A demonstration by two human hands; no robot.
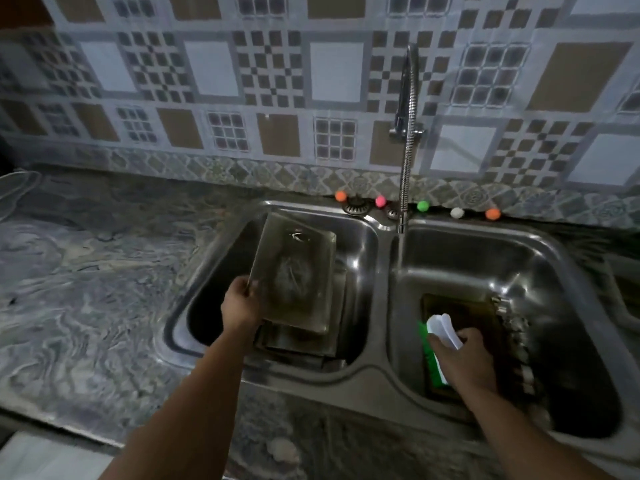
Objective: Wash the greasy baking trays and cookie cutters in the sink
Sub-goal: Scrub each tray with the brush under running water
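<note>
Nearest to you, your two bare forearms reach out over the front edge of the marbled desk (86,306) toward the steel double sink (377,368). Your right hand (464,362) is down in the right basin, its fingers (474,336) curled round a white handle of a green brush (433,362), which lies against the left edge of a dark baking tray (485,317) resting on the basin floor. Along that tray's right side sits a row of small metal pieces (516,337), too blurred to tell what they are.

Your left hand (242,303) is in the left basin, fingers (251,284) wrapped over the left rim of a steel baking tray (294,275) that it holds tilted, its far end raised toward the wall. Under it lies a stack of further trays (298,344) on the basin floor.

Further back, a thin stream of water (400,251) falls from the tap (407,133) into the right basin near the divider. Behind the sink, small coloured balls (423,206) line the back edge of the desk, orange, pink, green, white and orange. Beyond them rises the patterned tile wall (277,74).
</note>
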